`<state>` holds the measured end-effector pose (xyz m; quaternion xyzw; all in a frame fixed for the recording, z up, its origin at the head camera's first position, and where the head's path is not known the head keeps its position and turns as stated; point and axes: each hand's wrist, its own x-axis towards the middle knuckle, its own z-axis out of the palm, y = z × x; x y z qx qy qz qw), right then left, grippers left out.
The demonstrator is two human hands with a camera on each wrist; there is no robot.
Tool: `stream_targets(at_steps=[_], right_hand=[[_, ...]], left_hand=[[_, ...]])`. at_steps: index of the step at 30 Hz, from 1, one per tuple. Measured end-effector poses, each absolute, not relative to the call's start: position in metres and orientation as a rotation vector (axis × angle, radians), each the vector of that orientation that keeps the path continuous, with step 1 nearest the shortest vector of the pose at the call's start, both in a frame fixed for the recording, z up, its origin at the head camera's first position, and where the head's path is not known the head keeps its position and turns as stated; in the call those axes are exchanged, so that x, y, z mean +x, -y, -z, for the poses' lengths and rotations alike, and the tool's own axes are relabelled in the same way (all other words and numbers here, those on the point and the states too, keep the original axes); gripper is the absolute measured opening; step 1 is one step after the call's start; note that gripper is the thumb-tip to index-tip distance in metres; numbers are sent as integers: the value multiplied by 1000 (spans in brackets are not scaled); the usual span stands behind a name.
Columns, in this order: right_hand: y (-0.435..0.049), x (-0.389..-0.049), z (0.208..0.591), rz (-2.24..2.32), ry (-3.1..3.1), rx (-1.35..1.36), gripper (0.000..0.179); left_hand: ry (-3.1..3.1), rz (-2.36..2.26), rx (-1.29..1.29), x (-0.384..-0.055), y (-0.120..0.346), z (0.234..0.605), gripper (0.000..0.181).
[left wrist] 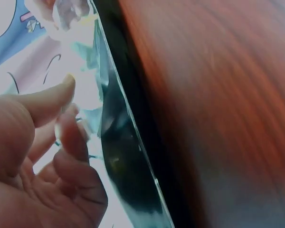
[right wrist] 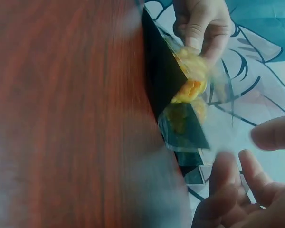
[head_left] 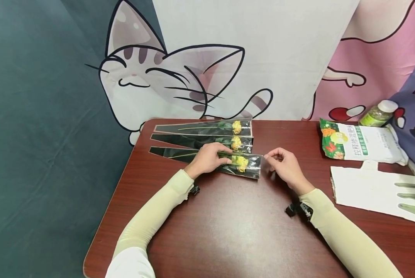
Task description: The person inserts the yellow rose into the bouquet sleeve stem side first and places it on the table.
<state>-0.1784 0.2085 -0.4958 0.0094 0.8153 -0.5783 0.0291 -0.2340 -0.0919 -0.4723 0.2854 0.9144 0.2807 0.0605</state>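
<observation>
Three single yellow flowers lie in long tapered sleeves, clear in front with black backing, in a row at the table's back. My left hand is over the nearest sleeve, thumb and forefinger parted above the stem beside its yellow flower. In the left wrist view a gap shows between that thumb and the bent fingers. My right hand hovers at the sleeve's wide end, fingertips right by its corner. The right wrist view shows its thumb and fingers apart, nothing between them.
Behind lie the middle sleeved flower and the far one. To the right are a white and green printed bag, a jar with a white lid and a white board with green-grey prongs on it. A printed cloth hangs behind the table.
</observation>
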Motion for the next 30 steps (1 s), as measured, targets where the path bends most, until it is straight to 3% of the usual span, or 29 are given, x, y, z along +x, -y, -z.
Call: stream_targets(at_steps=[6, 13, 19, 30], right_hand=[[-204, -175, 495, 1663, -2386, -5, 47], [-194, -172, 498, 1901, -2146, -13, 35], [-195, -167, 497, 1900, -2077, -33, 41], [-194, -167, 496, 1756, -2162, -146, 34]], left_hand=[[-2784, -837, 804, -233, 102, 472, 30], [-2815, -915, 799, -234, 104, 479, 17], [-2805, -920, 781, -233, 108, 478, 18], [-2807, -927, 721, -230, 121, 479, 19]])
